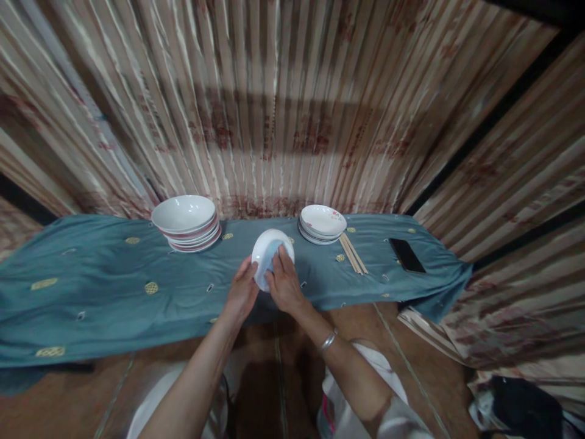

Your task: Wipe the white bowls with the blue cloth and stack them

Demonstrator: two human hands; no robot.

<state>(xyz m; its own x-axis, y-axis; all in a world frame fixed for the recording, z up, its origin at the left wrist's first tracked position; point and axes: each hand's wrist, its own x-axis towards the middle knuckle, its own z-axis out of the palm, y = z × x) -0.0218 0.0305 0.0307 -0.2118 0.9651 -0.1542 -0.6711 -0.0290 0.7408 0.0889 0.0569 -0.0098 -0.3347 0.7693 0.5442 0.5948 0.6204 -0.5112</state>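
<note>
Over blue cloth, left hand and right hand each close their grip on a tilted white bowl

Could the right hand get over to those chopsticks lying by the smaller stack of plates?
Probably yes: the chopsticks lie bare on the cloth, nothing between them and the right hand, though it is busy inside the bowl.

Two bare forearms, no sleeves down to the wrists. Left hand: no ring or band visible behind the fingers. Right hand: a thin silver bangle sits just behind the fingers, at the wrist. Farther back from the fingers, a short white sleeve covers the right upper arm. White clothing shows below the left forearm, with a pink trim beside the right elbow.
</note>
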